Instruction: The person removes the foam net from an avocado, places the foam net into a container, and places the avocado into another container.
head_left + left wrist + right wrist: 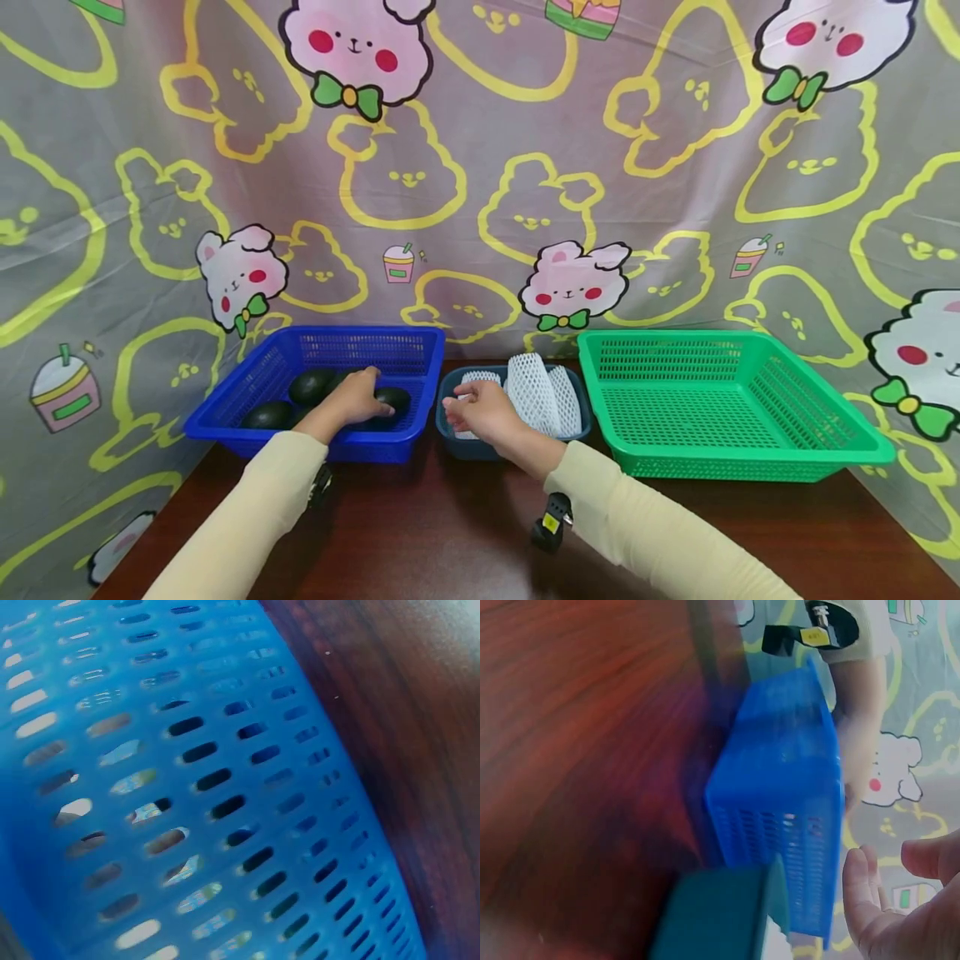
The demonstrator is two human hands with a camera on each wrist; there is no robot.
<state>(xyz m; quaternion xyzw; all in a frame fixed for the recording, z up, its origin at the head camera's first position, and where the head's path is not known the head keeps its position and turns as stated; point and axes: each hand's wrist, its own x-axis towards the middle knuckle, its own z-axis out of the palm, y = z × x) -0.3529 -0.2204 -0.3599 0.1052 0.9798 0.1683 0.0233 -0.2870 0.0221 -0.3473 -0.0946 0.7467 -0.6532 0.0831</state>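
Observation:
Inside the blue basket (408,437), my left hand (354,398) grips a dark green avocado (396,402) at the basket's right side, with the thumb on its near face. More avocados (268,415) lie to the left of that hand. My right hand (486,411) hovers over the small dark teal bin (472,448), its thumb and fingers apart and holding nothing. White foam net sleeves (534,392) stand in that bin beside the right hand. The left wrist view shows only the blue basket's slotted wall (217,780), so the left hand is hidden there.
A green basket (720,458) stands on the right of the brown table (450,533), close to the teal bin. Behind everything hangs a patterned cloth (480,250). Each wrist carries a strapped camera, such as the right wrist's camera (550,525).

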